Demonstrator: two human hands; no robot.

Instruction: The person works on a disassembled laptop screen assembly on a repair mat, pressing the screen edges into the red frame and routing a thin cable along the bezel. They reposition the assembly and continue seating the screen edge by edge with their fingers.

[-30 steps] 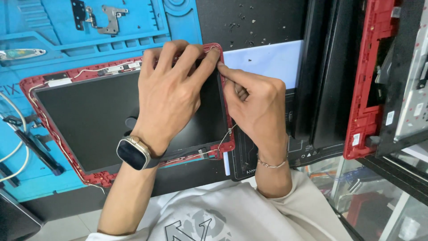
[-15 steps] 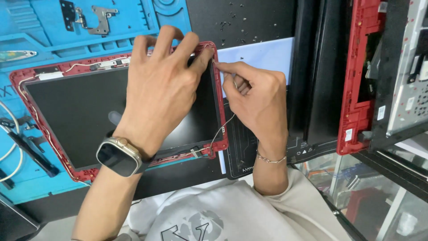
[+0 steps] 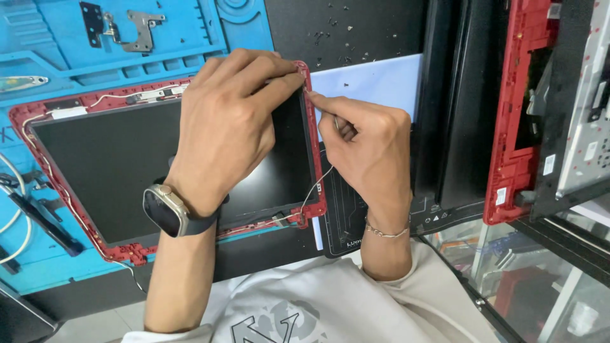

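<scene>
Left hand: left hand lies palm down on the dark screen panel, fingers spread flat and reaching to the upper right corner of the red lid frame. It grips nothing; the fingertips press near the frame's top edge. A smartwatch with a dark band sits on the wrist.
Right hand: right hand is just right of the frame's right edge, fingers curled in, thumb and forefinger pinched together at the frame's upper right corner. A thin white wire runs down from under this hand along the right side of the frame; whether the pinch has hold of the wire itself cannot be told. A thin bracelet is on the wrist.
Screen assembly: centre-left of frame, lying flat on a blue repair mat; the red frame surrounds the dark panel on all sides, with fine cabling along its top and left borders.
Upper left: two metal hinges rest on the mat.
Upper centre: small loose screws are scattered on a black surface above a sheet of white paper.
Right of frame: a red laptop shell stands nearly upright beside black panels.
Left edge: white cables and a dark tool lie on the mat.
</scene>
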